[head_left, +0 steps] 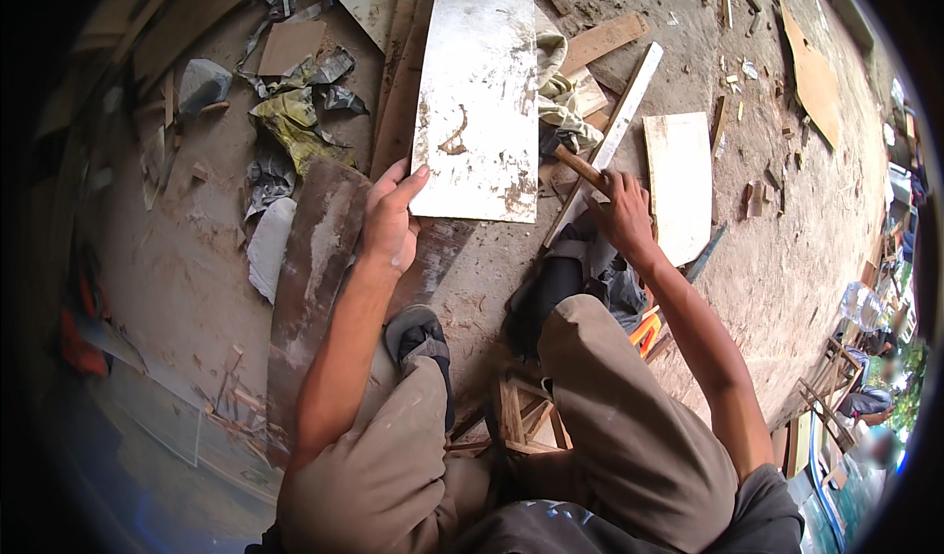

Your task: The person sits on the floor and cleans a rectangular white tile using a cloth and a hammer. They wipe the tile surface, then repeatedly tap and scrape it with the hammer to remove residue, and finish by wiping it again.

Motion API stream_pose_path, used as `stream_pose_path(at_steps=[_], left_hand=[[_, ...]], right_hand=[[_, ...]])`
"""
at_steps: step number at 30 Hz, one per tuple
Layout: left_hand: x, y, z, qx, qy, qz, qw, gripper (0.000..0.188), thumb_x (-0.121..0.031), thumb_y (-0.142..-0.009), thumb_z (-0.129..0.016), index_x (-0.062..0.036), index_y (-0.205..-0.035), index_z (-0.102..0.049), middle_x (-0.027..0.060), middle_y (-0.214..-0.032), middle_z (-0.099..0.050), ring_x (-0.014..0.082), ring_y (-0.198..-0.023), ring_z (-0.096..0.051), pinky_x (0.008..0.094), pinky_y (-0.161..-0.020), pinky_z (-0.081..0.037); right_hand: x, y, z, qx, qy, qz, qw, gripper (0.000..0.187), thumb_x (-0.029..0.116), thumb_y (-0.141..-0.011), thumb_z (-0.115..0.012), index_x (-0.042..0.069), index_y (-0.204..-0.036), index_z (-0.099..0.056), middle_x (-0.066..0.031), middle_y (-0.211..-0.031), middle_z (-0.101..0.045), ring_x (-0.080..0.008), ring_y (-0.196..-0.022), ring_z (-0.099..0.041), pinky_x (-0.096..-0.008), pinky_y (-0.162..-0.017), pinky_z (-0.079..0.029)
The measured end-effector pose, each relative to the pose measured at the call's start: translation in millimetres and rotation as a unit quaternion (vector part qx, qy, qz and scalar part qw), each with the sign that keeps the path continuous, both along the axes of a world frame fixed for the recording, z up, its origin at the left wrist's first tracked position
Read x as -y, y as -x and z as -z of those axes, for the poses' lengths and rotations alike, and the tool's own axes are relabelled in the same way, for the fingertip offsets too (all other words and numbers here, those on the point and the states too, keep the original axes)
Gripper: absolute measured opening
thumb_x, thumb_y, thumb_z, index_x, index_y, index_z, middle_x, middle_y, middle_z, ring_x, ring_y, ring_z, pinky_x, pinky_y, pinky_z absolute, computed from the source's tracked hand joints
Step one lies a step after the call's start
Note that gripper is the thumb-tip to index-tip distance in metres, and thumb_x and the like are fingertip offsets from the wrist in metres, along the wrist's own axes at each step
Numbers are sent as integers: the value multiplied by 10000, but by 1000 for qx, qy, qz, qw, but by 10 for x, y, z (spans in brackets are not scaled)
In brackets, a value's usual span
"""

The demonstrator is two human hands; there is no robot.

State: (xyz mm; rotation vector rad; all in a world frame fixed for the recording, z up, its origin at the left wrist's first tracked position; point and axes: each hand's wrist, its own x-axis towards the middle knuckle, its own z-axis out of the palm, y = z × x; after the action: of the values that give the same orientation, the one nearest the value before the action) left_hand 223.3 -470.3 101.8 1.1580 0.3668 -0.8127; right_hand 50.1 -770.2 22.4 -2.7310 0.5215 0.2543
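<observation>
A long white board point(482, 82), scuffed and streaked with brown dirt, stretches away from me in the middle of the view. My left hand point(391, 218) grips its near left corner, with the thumb on top and the other fingers partly hidden at the edge. In my right hand point(623, 210) is a hammer point(580, 166), the fingers wrapped round its wooden handle. Its dark head lies beside the board's right edge and is only partly visible. Brown planks point(398, 92) lie along the board's left side. A crumpled pale cloth point(557, 92) lies past the hammer.
To the right are a narrow white strip point(629, 92) and a white panel point(678, 180). Stained dark boards point(313, 249) and crumpled yellow paper point(295, 126) lie left. An orange-handled tool point(645, 332) is by my right knee; a wooden frame point(531, 411) stands between my legs. Wood scraps litter the ground.
</observation>
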Motion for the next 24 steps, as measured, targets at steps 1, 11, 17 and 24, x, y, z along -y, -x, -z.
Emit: stream_pose_path(at_steps=[1,11,17,24], left_hand=[[-7,-5,4,-4,-1,1,1000,382,-186,-923,-606,-1,-1255,-558,72,-1152,-648,135,-1031,-625,283,-851,-508],[-6,197,203,-91,129,-132,979,463,-227,-886,-676,-30,-1284,-548,74,-1247,-610,190,-1199,-541,356,-1032,-402],[-76,313,571,-78,-23,-167,983,373,-188,-904,-682,-58,-1241,-591,31,-1194,-635,152,-1095,-570,325,-931,-426],[-71,215,627,-43,-143,-148,978,365,-222,-909,-700,-5,-1187,-608,78,-1131,-653,169,-996,-605,333,-877,-474]], right_hand=[[31,70,32,-62,-5,20,998,467,288,-841,-709,40,-1199,-540,-154,-1172,-564,-328,-1125,-535,-450,-928,-389],[261,-76,-367,-95,-121,12,988,271,213,-889,-672,-20,-918,-535,-254,-833,-628,-451,-795,-622,-499,-695,-496],[-50,34,-752,-45,-344,112,931,265,167,-933,-650,-36,-1000,-494,-139,-624,-620,-231,-553,-666,-361,-512,-495],[-536,221,-462,29,-344,79,935,272,94,-882,-649,13,-1069,-468,-255,-829,-613,-485,-799,-601,-495,-679,-487]])
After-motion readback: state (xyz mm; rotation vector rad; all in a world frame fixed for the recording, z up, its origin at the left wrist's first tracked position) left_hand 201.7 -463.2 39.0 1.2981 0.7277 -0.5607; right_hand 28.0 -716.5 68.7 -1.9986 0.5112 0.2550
